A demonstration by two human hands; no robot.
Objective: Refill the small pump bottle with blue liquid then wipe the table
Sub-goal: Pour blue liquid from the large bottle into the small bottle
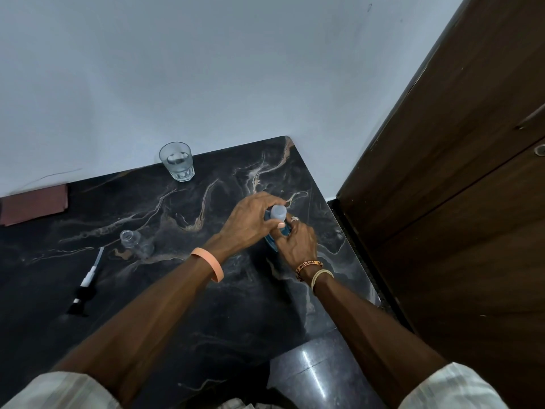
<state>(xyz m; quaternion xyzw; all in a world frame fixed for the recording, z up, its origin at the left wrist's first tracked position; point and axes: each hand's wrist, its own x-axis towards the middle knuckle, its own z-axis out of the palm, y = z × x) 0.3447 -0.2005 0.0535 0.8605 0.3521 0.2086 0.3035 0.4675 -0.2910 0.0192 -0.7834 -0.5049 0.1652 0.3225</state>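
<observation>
Blue refill bottle (285, 230), at 3 o'clock on the worktop (206, 290), is gripped round its body by the right hand (296, 243); its pale cap (278, 212) is clasped by the left hand (250, 222). Small pump bottle (134, 242), uncapped, at 9 o'clock.

Count's in: 1 drinking glass (176, 161) | 1 small clear bottle (133, 241) | 1 pump head (85, 286) | 1 blue refill bottle (278, 214) | 1 maroon cloth (32, 203)

A pale grey wall (206, 69) backs a black marble table (132, 202) veined in tan. To the right stands a dark wooden cabinet (457, 202). Below, glossy dark floor tiles (318, 376) catch a streak of light.
</observation>
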